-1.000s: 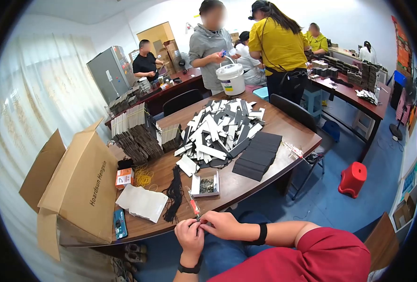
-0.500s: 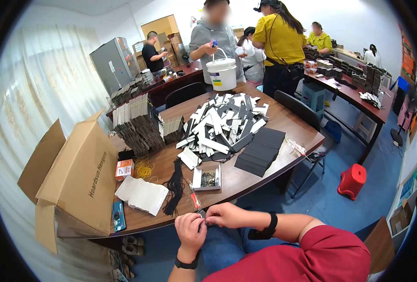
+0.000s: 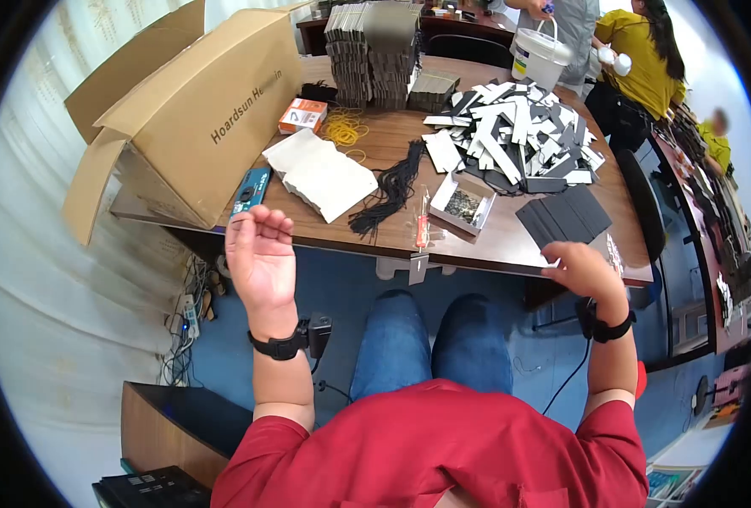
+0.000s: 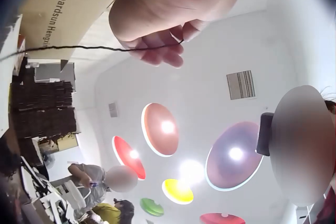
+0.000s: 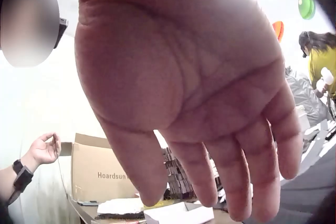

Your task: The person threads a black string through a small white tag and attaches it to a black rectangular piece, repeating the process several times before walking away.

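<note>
My left hand point(image 3: 265, 267) is raised palm up in front of the table's left part. Its fingertips pinch a thin black cord point(image 4: 94, 48), which runs off across the left wrist view. My right hand point(image 3: 587, 273) is held over the front edge at the right, fingers extended and spread, nothing in it. Close beyond it lie folded black sheets point(image 3: 566, 220). Between the hands, a small grey tag point(image 3: 418, 269) juts over the table edge by a red-and-clear packet point(image 3: 423, 230). A bundle of black cords point(image 3: 390, 193) lies behind that, beside a white tray of small parts point(image 3: 457, 225).
A big cardboard box point(image 3: 214, 127) stands at the left, with a teal item point(image 3: 252, 190) before it. White sheets point(image 3: 320, 178), yellow bands point(image 3: 341, 129) and an orange-and-white box point(image 3: 302, 116) lie near. A heap of black and white strips point(image 3: 511, 140) covers the back right. Someone holds a white bucket point(image 3: 538, 59).
My hands were together at the table edge; they have parted widely, left hand leftward and up, right hand rightward. The right has let go. The head view has tilted down and turned left.
</note>
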`<move>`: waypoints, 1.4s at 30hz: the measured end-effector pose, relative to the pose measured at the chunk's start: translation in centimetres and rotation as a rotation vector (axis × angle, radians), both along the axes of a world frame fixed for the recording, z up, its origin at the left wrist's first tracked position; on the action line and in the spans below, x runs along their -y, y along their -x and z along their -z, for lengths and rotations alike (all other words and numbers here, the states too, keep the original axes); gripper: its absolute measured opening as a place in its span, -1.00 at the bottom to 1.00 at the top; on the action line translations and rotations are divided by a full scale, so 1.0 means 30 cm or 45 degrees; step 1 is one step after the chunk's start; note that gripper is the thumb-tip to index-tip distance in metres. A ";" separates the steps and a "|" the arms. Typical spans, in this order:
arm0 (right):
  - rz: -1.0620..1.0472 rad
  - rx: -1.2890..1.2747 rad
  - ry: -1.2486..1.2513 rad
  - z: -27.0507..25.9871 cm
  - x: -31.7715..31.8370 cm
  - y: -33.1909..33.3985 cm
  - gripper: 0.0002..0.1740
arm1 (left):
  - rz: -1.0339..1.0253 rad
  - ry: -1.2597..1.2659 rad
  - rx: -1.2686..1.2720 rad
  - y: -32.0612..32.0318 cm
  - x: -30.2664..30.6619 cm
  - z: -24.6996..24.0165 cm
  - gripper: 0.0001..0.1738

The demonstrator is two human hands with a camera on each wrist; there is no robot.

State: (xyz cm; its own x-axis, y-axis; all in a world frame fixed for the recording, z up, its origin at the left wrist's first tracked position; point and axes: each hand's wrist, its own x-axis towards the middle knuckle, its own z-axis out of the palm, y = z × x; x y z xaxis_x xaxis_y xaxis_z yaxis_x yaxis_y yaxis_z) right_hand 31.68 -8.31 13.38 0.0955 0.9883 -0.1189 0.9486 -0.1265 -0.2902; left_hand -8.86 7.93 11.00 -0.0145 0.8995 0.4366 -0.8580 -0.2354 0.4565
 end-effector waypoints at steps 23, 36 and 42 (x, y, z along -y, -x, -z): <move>0.523 0.432 -0.251 0.295 -0.566 -0.046 -0.46 | 0.624 0.447 -0.836 -0.154 0.168 0.282 -0.96; 0.466 0.095 -0.697 0.278 -0.280 -0.013 -0.50 | 0.228 0.199 -1.051 -0.187 0.066 0.350 -0.96; 0.444 0.057 -1.020 0.420 -0.257 0.031 -0.48 | 0.210 0.255 -1.084 -0.222 0.059 0.326 -0.92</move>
